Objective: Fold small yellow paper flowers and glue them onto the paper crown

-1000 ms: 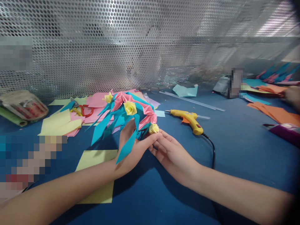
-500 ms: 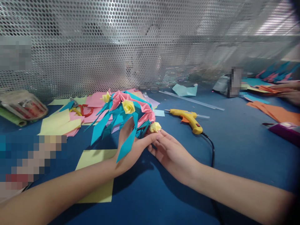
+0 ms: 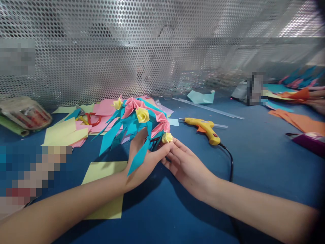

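My left hand (image 3: pixel 144 162) is closed around the underside of a folded-paper ornament (image 3: pixel 132 127) of blue pointed leaves, pink pleated pieces and yellow paper flowers. Long blue strips hang over my wrist. At the ornament's right end is a small yellow paper flower (image 3: pixel 167 137), with my right hand (image 3: pixel 186 164) closed at its base. The fingertips of both hands meet there, and the flower partly hides them. One yellow flower (image 3: pixel 142 115) sits at the ornament's middle and another (image 3: pixel 118 103) at its far left.
A yellow hot glue gun (image 3: pixel 203 127) with a black cord lies to the right. Red-handled scissors (image 3: pixel 93 119) rest on coloured paper at the left, beside a clear plastic jar (image 3: pixel 25 113). Pale yellow paper (image 3: pixel 106 200) lies under my left forearm. Another person's hand (image 3: pixel 316 100) is at far right.
The ornament has tilted slightly and shifted a little to the right in my hands. The small yellow flower at its right end has turned. At far right, the other person's orange paper has moved.
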Available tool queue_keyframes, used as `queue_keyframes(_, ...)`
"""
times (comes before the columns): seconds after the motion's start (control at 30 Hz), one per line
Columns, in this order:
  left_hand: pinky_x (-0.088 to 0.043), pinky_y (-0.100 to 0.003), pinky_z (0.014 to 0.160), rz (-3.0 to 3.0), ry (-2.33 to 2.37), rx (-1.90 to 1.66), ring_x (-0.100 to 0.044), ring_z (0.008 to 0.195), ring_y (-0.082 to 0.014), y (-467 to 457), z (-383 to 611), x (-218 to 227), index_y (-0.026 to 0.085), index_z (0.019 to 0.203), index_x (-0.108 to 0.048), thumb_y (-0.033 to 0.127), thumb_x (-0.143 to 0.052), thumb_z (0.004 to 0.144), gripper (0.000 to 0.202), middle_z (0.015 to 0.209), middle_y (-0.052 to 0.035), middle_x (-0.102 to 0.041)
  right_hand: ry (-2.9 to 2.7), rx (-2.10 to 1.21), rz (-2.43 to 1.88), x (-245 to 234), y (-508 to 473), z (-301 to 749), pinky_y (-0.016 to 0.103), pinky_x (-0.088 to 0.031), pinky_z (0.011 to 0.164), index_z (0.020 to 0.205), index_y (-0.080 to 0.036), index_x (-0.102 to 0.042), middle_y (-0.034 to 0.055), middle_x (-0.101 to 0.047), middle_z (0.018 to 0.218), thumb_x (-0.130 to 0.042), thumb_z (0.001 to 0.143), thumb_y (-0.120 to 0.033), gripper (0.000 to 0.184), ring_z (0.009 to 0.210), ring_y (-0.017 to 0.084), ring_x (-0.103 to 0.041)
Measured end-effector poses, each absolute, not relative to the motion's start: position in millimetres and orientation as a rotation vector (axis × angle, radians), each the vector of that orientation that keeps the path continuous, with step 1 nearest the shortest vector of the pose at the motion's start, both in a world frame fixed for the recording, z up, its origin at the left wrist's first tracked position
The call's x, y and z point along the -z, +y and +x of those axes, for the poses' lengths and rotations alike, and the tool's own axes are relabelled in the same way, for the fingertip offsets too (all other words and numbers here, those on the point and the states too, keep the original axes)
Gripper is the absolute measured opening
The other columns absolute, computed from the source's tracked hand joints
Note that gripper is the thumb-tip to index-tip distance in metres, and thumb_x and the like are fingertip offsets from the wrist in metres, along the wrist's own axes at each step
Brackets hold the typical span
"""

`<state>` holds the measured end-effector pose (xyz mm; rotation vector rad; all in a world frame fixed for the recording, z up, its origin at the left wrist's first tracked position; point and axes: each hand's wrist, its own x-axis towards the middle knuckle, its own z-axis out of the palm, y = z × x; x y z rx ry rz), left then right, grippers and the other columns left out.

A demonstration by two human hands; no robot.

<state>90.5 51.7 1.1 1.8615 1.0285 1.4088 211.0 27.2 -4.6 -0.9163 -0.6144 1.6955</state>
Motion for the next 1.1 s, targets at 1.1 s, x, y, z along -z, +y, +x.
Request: queue_keyframes(1.1,-0.054,-0.037,0.078,1.897,1.209,-1.371,-0.064,0.084,-0.0172,65.5,82.3,-15.3,0.016,0.091,-0.063,0.034,-0.065,0.087,0.018,0.095,-0.0034,-0.066,-0.52,-1.666,-0.923,3.3,28.1,211.0,0.019,-0.045,0.062,0.072,-0.018,-0.059,-0.0036,-0.053,0.071,-0.07,0.078,-0.035,0.021,0.062,0.008,-0.047)
